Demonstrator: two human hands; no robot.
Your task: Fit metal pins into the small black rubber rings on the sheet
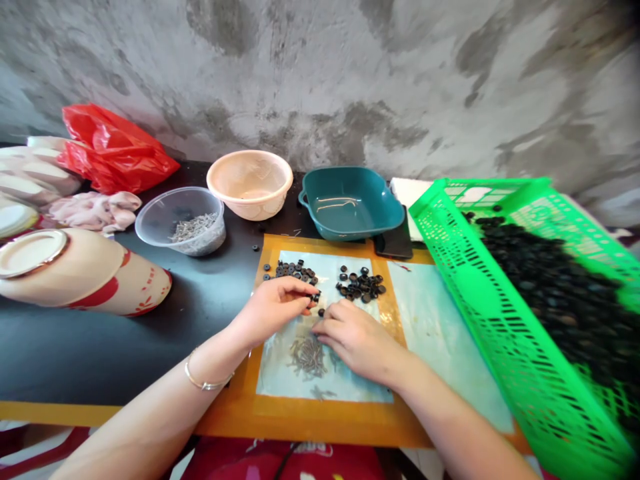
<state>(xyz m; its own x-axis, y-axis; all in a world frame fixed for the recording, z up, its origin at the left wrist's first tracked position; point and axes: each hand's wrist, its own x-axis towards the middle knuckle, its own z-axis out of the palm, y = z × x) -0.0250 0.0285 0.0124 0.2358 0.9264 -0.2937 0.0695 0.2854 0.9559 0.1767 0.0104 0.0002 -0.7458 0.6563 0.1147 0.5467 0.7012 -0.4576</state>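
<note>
Black washer (pixel 315 298) sits clamped between my left fingers (pixel 295 292); my right fingers (pixel 333 321) lie together just beside it, above grey screws (pixel 307 357).

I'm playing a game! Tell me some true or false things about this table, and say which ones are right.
1. The green plastic basket is full of black rings. True.
2. The fingers of the left hand pinch a small black piece. True.
3. The clear plastic tub holds black rings. False: it holds grey screws.
4. The right hand holds the peach bowl. False: the bowl sits farther back on the table, and the right hand is over the pale mat, beside a small pile of screws.
5. The teal dish is round. False: it is rectangular with rounded corners.
</note>
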